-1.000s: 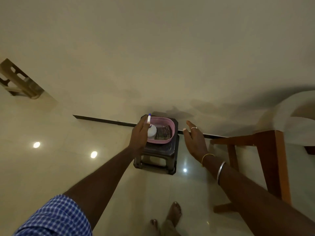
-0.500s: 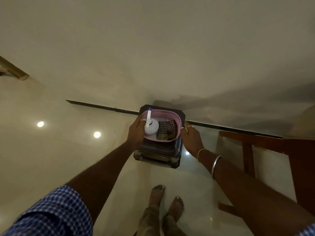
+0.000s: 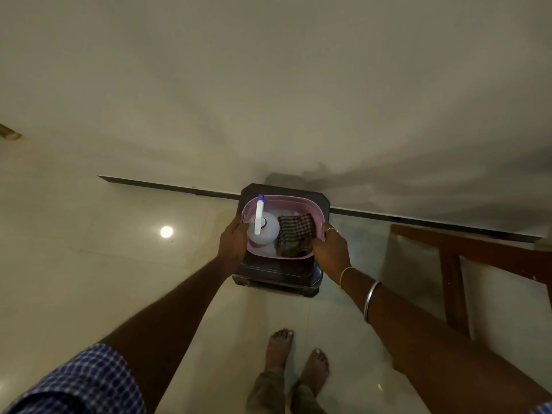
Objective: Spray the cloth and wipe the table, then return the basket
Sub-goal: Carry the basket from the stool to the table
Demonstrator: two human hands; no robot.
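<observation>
Basket: a pink plastic basket [image 3: 310, 204] with rounded corners, seen from above, sitting on top of a dark stool – roughly at the centre of the view, close to the wall.
Inside the basket, left: a white spray bottle [image 3: 263, 227] with a round body, its long white nozzle tipped in blue and pointing away from the person.
Inside the basket, right: a folded checked cloth [image 3: 295, 234] in dark and light squares, lying just beside the bottle.
Left hand: the left hand [image 3: 233, 245] grips the basket's left rim, fingers curled closed around the edge next to the bottle.
Right hand: the right hand [image 3: 331, 249] grips the right rim in the same way, fingers wrapped over the edge; a ring shows on one finger.
Right wrist: a thin gold bangle [image 3: 343, 277] and, further up the forearm, a silver bangle [image 3: 371, 300].
Stool: a dark square plastic stool [image 3: 277, 273] standing on the floor, its back edge near the dark skirting strip at the foot of the wall.
Sleeve: a blue-and-white checked sleeve [image 3: 77, 383] on the left arm, bottom-left corner.
Feet: two bare feet [image 3: 295, 357] on the floor below the stool – side by side.
Floor: glossy pale tiles [image 3: 89, 279] reflecting a round ceiling light.
Table: a reddish-brown wooden table frame [image 3: 466, 255] to the right of the stool, well apart from the basket.
Wall: a plain cream wall [image 3: 268, 85] fills the upper half.
</observation>
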